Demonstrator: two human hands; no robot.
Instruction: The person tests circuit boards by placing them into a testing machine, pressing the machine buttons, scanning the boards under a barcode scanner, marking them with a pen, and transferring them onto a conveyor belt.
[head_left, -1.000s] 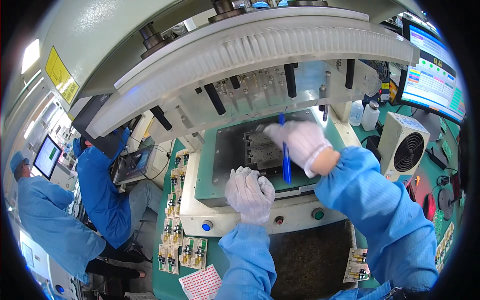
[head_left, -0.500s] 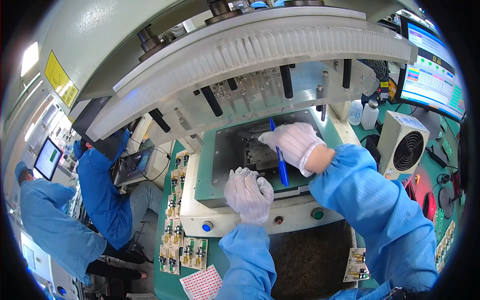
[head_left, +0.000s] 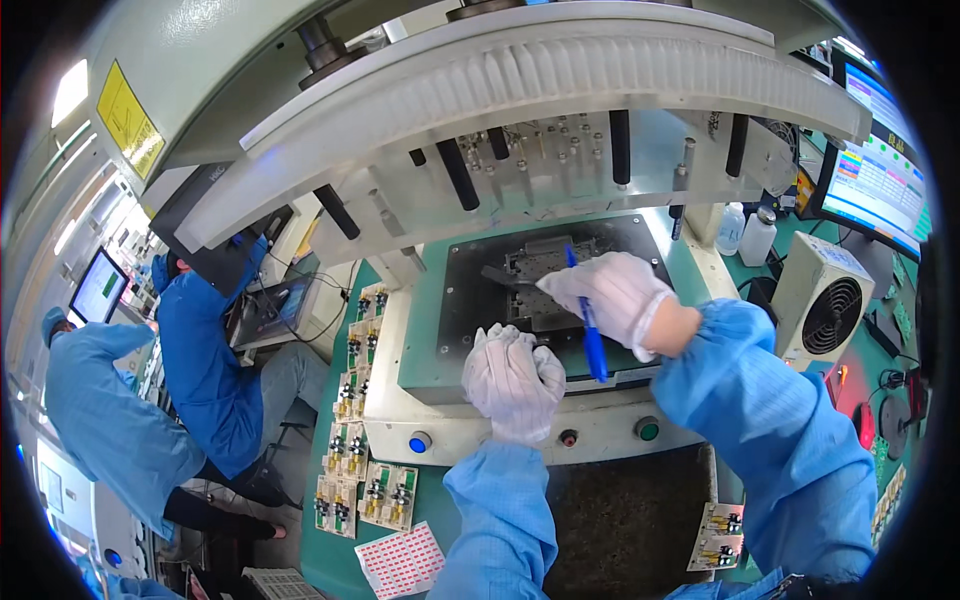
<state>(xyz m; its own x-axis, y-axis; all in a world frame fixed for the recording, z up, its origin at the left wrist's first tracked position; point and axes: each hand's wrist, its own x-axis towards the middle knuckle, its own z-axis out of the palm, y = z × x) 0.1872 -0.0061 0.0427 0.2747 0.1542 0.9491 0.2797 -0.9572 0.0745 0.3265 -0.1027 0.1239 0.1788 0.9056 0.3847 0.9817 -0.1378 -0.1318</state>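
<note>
My right hand (head_left: 610, 295), in a white striped glove, is closed around a blue pen (head_left: 592, 340) that slants down across the palm. From its fingertips a slim dark tool, brush-like in shape (head_left: 502, 277), reaches left over the black test fixture plate (head_left: 468, 310). A dark metal nest (head_left: 545, 262) with small pins is set in the middle of that plate. My left hand (head_left: 515, 380), gloved too, rests with curled fingers at the plate's front edge; whatever lies under the fingers is hidden.
Above my hands hangs a clear press head (head_left: 540, 80) with black rods (head_left: 620, 148). Circuit boards (head_left: 388, 495) line the left side by a red-dotted label sheet (head_left: 400, 560). At right stand a fan unit (head_left: 825, 300), bottles (head_left: 758, 237) and a monitor (head_left: 880, 190). Two people (head_left: 210, 370) are at left.
The dark tool in my right hand shows more plainly now, lying left of the nest. My left hand stays at the plate's front edge. The whole view has shifted slightly.
</note>
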